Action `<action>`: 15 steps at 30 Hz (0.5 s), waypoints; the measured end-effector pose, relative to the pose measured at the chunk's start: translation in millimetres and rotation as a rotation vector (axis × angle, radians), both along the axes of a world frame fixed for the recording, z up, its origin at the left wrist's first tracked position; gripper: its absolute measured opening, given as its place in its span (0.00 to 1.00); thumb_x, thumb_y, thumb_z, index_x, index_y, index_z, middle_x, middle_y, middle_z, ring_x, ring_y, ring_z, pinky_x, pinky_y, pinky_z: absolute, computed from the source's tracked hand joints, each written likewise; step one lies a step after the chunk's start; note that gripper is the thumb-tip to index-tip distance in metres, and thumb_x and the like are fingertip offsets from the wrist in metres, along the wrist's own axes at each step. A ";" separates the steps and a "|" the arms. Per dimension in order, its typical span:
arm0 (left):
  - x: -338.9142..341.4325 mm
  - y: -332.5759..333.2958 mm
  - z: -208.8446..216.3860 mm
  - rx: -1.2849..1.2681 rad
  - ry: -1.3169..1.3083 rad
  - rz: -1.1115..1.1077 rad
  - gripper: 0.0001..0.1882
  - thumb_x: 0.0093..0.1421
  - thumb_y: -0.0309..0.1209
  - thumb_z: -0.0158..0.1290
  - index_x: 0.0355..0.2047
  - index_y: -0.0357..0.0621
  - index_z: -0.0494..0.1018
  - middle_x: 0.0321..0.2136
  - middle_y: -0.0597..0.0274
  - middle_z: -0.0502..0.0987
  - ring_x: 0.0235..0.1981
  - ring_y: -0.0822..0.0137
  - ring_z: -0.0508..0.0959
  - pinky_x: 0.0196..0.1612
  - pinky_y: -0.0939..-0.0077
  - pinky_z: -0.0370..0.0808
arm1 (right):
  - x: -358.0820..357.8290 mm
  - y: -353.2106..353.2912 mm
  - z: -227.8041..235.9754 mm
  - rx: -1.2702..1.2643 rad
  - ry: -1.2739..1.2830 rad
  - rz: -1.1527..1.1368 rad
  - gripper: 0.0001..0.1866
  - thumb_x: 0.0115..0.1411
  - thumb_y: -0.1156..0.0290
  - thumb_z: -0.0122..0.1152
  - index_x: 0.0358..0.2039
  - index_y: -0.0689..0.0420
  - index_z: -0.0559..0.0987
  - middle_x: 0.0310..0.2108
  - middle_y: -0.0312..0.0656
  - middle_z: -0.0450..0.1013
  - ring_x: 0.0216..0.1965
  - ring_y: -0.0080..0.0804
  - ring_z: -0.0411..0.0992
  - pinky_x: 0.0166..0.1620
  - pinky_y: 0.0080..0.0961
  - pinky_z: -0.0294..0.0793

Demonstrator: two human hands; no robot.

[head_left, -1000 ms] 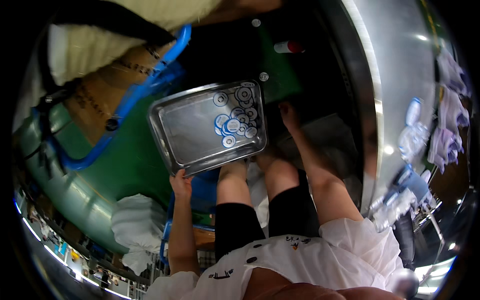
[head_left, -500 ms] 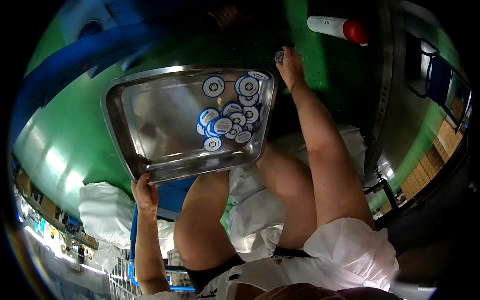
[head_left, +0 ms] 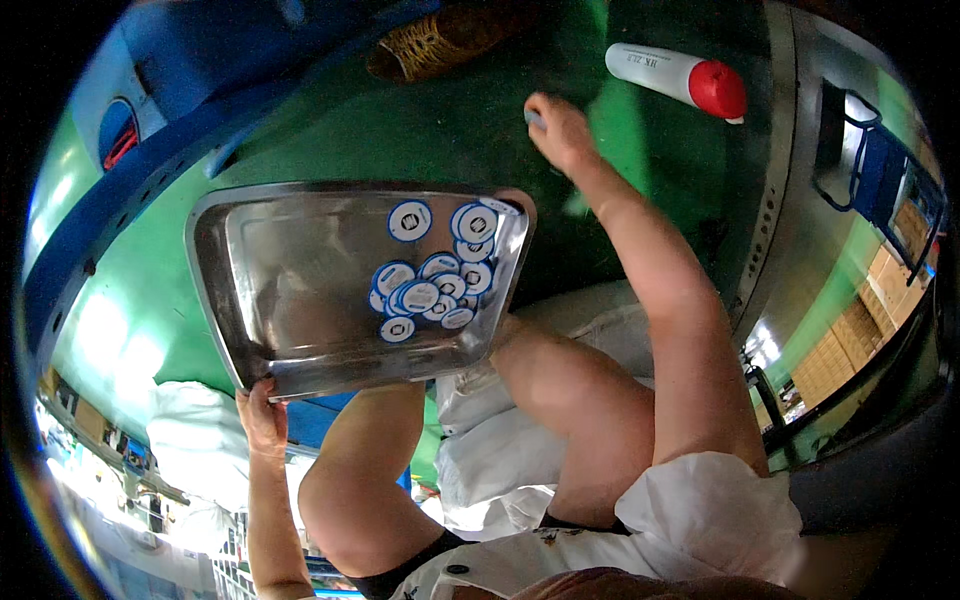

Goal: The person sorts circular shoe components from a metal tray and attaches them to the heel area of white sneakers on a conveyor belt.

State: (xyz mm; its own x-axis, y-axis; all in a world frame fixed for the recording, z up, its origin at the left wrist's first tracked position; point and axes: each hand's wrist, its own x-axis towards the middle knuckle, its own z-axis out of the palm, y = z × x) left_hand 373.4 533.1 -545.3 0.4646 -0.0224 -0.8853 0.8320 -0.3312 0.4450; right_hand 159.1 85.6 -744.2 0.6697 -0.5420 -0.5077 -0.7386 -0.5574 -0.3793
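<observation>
Our right hand (head_left: 560,137) was over a small disc (head_left: 534,118) with its face showing a moment ago; now our fingers are closed around it, leaving only a sliver visible. We judge it picked up, though outside the metal tray (head_left: 295,285), at two o'clock from it. The white-and-blue discs (head_left: 420,297) lie toward the tray's three o'clock side. Our left hand (head_left: 263,417) grips the rim at seven o'clock.
</observation>
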 end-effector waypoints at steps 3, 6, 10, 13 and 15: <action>4.1 5.8 -4.3 0.019 0.018 -0.005 0.16 0.48 0.18 0.45 0.39 0.40 0.68 0.29 0.65 0.73 0.27 0.72 0.73 0.27 0.81 0.71 | 32.9 -64.8 -33.7 -0.224 -0.466 -0.042 0.09 0.47 0.74 0.56 0.32 0.55 0.74 0.31 0.49 0.70 0.35 0.47 0.70 0.40 0.39 0.70; 6.2 1.8 -8.6 0.083 0.027 -0.028 0.15 0.49 0.19 0.45 0.39 0.40 0.68 0.28 0.66 0.72 0.25 0.74 0.72 0.26 0.83 0.70 | 92.2 -147.8 -10.5 -0.032 0.038 -0.168 0.29 0.55 0.79 0.51 0.58 0.58 0.57 0.62 0.49 0.46 0.61 0.51 0.45 0.57 0.36 0.59; 7.6 7.4 -14.3 0.093 0.072 -0.036 0.20 0.48 0.17 0.44 0.43 0.38 0.67 0.34 0.64 0.72 0.32 0.70 0.74 0.34 0.78 0.73 | 91.6 -196.2 -53.4 -0.412 0.078 0.159 0.26 0.59 0.77 0.44 0.59 0.58 0.55 0.61 0.49 0.46 0.60 0.48 0.49 0.58 0.38 0.56; 2.6 11.0 -13.0 0.124 0.045 0.005 0.21 0.48 0.17 0.44 0.45 0.39 0.67 0.34 0.63 0.72 0.33 0.70 0.73 0.35 0.76 0.73 | 115.8 -196.6 -46.0 -0.241 0.115 -0.031 0.24 0.61 0.70 0.42 0.59 0.58 0.56 0.62 0.48 0.45 0.60 0.46 0.49 0.58 0.38 0.55; -0.1 5.8 -6.9 0.083 0.048 0.020 0.21 0.48 0.17 0.44 0.45 0.39 0.66 0.34 0.63 0.72 0.32 0.70 0.73 0.33 0.78 0.73 | 115.4 -190.8 -39.6 -0.091 0.163 -0.245 0.24 0.62 0.66 0.41 0.58 0.57 0.57 0.62 0.47 0.44 0.60 0.44 0.50 0.58 0.38 0.55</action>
State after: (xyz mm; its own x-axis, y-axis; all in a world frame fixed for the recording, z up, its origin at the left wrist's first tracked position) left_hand 373.3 538.9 -552.2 0.4215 0.0607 -0.9048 0.8585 -0.3480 0.3766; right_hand 274.5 -105.1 -783.8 0.4275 -0.7256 -0.5393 -0.9021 -0.3815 -0.2018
